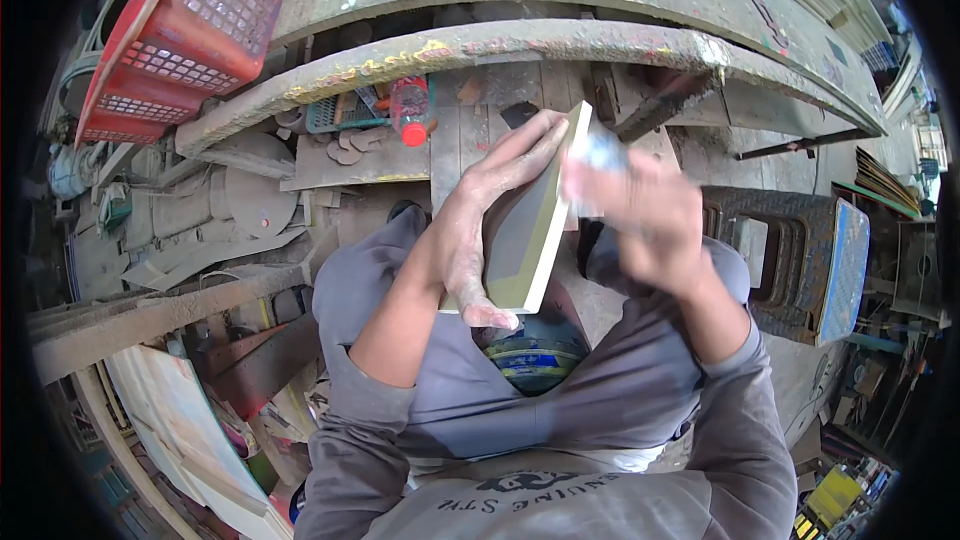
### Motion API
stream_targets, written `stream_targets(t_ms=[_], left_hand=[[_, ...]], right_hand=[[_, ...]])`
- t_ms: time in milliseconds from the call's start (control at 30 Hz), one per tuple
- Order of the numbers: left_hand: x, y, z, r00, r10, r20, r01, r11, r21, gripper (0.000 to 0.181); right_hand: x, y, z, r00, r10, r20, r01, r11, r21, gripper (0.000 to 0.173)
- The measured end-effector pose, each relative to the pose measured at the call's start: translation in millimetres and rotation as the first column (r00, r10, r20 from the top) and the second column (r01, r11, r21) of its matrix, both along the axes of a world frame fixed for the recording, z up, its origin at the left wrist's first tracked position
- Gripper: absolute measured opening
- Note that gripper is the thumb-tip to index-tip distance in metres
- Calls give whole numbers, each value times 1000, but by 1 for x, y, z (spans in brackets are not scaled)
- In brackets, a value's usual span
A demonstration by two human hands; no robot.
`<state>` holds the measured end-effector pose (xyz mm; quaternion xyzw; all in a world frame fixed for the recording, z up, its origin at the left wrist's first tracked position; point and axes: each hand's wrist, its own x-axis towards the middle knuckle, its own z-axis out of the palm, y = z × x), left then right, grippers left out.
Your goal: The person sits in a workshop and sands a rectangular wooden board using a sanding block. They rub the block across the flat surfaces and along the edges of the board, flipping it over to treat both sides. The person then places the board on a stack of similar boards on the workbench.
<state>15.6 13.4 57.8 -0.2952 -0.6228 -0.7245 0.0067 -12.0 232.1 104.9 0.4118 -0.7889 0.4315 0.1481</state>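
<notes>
My left hand [466, 229] supports a flat rectangular board [525, 221] on edge, tilted, above my lap. The thumb is at its near end and the fingers lie along its far end. Its face has a grey panel with an olive border, and its narrow edge [553, 240] is pale white. My right hand [656, 214] is blurred by motion beside that edge. Between its fingertips is a small pale blue and white thing [604, 150], too smeared to identify. Whether it touches the edge is unclear.
A paint-spotted wooden bench [480, 52] spans the front, with a red plastic basket [187, 37] at its left. Beneath it lies a bottle with a red cap [412, 133]. A stack of plastic stools [787, 262] stands right. Between my legs is a rounded container [536, 360].
</notes>
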Motion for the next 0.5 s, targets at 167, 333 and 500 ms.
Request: stream_targets(t_ms=[167,333,500], left_hand=[[3,-5,-1,1000,-6,28,8,998,-69,146],[-5,-6,2,995,-11,-104,-2,992,-125,150],[-2,-5,-2,1000,-3,2,4,995,-99,148]], right_hand=[[-22,11,-11,997,-73,27,71,996,61,60],[10,3,0,999,42,21,-42,999,23,64],[-10,1,-5,995,-93,35,93,995,-18,63]])
